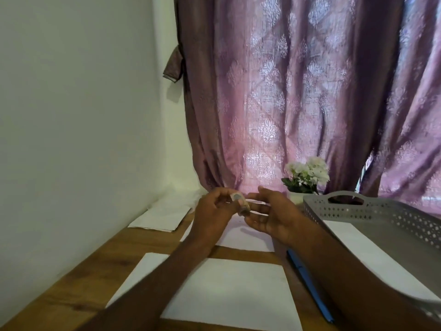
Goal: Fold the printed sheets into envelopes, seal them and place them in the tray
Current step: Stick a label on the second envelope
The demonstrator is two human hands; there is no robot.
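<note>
Both hands meet mid-frame — left hand [214, 206] pinches small clear tape roll [242, 205]; right hand [269, 215] loosely curled, apparently picking for the end. Best peel slowly.
</note>
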